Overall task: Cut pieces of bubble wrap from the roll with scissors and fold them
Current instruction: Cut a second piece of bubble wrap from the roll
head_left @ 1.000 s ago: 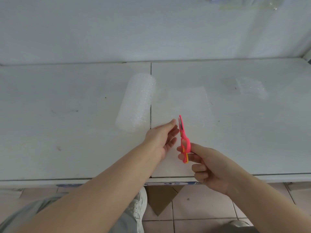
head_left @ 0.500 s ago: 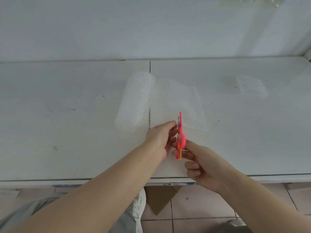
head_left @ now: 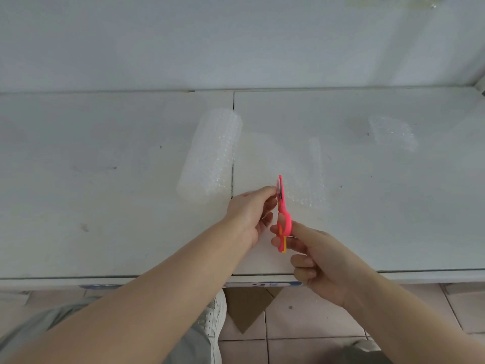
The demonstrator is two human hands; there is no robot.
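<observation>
A roll of clear bubble wrap (head_left: 211, 156) lies on the white table (head_left: 105, 206), its loose sheet (head_left: 299, 169) unrolled to the right. My left hand (head_left: 252, 214) pinches the near edge of that sheet just left of the blades. My right hand (head_left: 312, 256) grips the handles of the pink scissors (head_left: 283, 214), whose blades point away from me and sit at the sheet's near edge. The sheet lifts slightly off the table along its right side.
A small folded piece of bubble wrap (head_left: 392, 132) lies at the back right of the table. A seam (head_left: 233, 143) runs down the tabletop beside the roll. A white wall stands behind. Below the table edge are floor tiles, brown cardboard (head_left: 246, 308) and my shoe.
The scissors moved forward and left into the sheet's near edge. My left hand closed its pinch on the sheet, and the sheet's right side lifted and shifted.
</observation>
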